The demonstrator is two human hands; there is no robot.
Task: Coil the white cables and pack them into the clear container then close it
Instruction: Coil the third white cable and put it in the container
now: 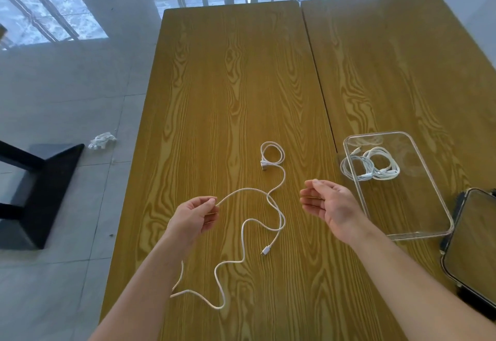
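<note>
A long white cable (243, 229) lies in loose bends on the wooden table (241, 72), with a small loop and a plug at its far end and a small connector near the middle. My left hand (194, 217) pinches this cable between thumb and fingers and lifts that part off the table. My right hand (328, 204) hovers palm-up with fingers apart, holding nothing, just left of the clear container (429, 233). Coiled white cables (371, 167) lie inside the container at its far left end.
The container's lid (472, 244), clear with a dark rim, lies at the table's right edge beside the container. A seam splits the table into two tops. On the tiled floor to the left stand a black table base (40, 187) and a crumpled white scrap (103, 141).
</note>
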